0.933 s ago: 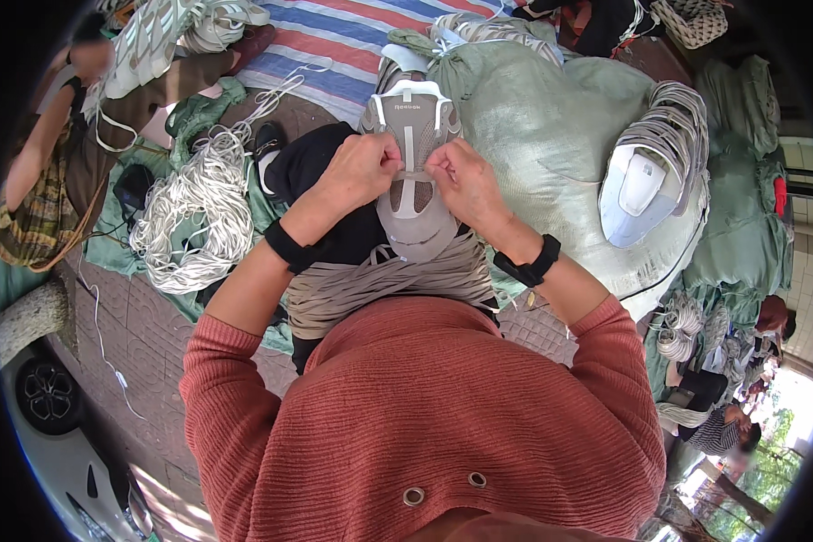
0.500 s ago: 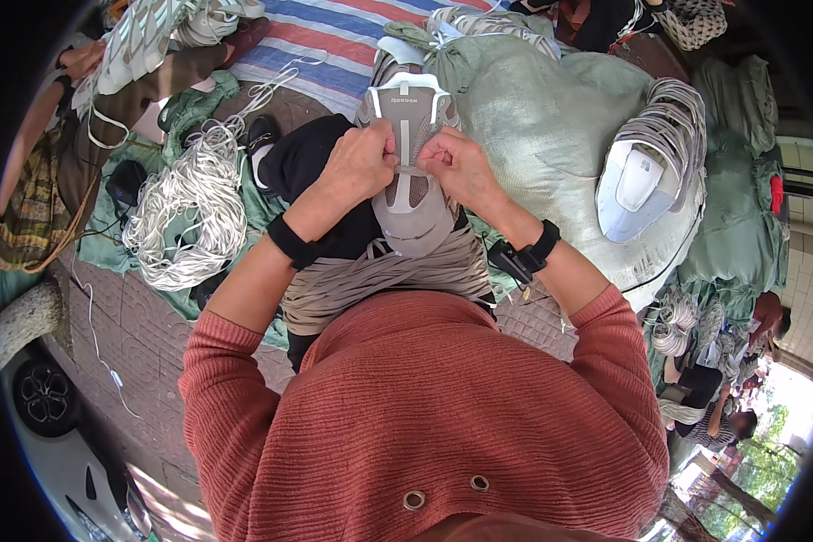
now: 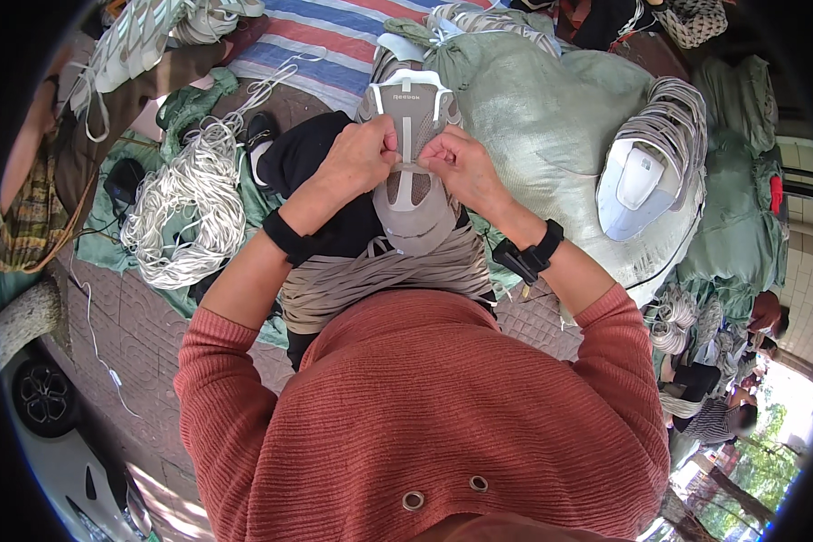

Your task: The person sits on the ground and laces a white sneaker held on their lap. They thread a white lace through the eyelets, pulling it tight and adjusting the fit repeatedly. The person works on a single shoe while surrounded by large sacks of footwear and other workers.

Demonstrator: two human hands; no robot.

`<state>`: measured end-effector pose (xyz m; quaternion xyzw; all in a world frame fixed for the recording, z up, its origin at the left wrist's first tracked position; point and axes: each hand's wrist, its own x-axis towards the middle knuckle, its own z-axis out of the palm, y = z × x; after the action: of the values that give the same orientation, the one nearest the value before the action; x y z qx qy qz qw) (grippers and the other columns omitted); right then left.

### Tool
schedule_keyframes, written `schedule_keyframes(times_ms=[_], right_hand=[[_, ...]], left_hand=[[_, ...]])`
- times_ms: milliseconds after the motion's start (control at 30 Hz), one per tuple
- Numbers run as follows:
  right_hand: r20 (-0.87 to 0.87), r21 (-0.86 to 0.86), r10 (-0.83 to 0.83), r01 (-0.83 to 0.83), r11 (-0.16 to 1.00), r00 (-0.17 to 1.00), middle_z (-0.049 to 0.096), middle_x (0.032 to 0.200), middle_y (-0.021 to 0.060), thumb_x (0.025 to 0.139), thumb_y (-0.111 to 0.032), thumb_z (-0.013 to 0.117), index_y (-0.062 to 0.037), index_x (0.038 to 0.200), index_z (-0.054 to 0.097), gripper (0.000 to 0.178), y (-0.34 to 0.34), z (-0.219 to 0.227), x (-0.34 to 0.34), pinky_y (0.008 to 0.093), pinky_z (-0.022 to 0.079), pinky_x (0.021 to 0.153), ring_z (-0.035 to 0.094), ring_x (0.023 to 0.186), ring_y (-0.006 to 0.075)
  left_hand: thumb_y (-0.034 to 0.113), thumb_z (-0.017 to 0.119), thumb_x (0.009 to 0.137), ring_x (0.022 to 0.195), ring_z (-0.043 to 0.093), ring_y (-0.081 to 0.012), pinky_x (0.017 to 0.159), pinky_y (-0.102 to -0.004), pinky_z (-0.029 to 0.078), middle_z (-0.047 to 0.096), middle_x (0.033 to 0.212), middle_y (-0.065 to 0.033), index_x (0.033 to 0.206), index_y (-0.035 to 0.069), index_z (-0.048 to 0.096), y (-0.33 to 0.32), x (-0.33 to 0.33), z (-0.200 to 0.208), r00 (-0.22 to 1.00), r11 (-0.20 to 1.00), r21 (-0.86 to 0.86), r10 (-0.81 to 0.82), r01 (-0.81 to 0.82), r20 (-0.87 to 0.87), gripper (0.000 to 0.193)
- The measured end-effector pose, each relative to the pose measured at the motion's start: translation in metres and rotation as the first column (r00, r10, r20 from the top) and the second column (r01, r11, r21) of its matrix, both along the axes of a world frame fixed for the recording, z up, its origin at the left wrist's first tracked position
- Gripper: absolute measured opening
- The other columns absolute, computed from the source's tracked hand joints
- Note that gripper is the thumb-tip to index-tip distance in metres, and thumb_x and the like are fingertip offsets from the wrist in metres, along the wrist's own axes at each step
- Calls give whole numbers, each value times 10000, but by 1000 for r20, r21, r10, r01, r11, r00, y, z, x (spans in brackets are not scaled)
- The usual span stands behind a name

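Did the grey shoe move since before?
Cannot tell. The shoe sits a bit higher in the picture, but the green sack beside it shifted the same way, so likely only the camera moved. Both hands grip its laces.

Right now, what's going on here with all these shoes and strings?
A person in a rust-red sweater holds a grey shoe on their lap, both hands pinching at its lace area: the left hand and right hand meet over the tongue. A bundle of tan laces lies across the lap below the shoe. A heap of white laces sits to the left, and a white shoe rests on a green sack to the right.
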<state>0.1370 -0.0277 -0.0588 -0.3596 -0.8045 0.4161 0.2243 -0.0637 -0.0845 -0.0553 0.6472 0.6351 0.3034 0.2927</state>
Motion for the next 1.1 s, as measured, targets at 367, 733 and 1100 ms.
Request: schedule_keyframes(times_ms=[367, 733, 1100], right_hand=[[-22, 231, -39, 43, 972, 999, 548, 848, 99, 813, -7, 645, -16, 849, 612, 49, -13, -4, -12, 362, 485, 665, 603, 751, 264], [130, 270, 228, -256, 928, 965, 548, 918, 108, 848, -28, 643, -46, 928, 579, 104, 11, 25, -2, 379, 498, 706, 602, 804, 314], [219, 429, 139, -223, 875, 966, 547, 897, 122, 865, -31, 606, -35, 898, 576, 45, 5, 13, 1, 429, 488, 681, 597, 802, 366]], left_hand=[[8, 653, 797, 729, 655, -381, 640, -426, 492, 640, 748, -211, 863, -25, 550, 0, 0, -2, 999, 1000, 14, -28, 28, -27, 128], [57, 614, 810, 844, 639, -451, 753, -522, 495, 653, 811, -255, 899, 7, 575, -4, 10, 7, 992, 997, -63, 25, -33, -127, 108], [-7, 605, 787, 874, 640, -444, 761, -493, 497, 658, 855, -250, 931, -12, 608, -4, -1, 0, 997, 993, -115, -28, 36, 75, 144]])
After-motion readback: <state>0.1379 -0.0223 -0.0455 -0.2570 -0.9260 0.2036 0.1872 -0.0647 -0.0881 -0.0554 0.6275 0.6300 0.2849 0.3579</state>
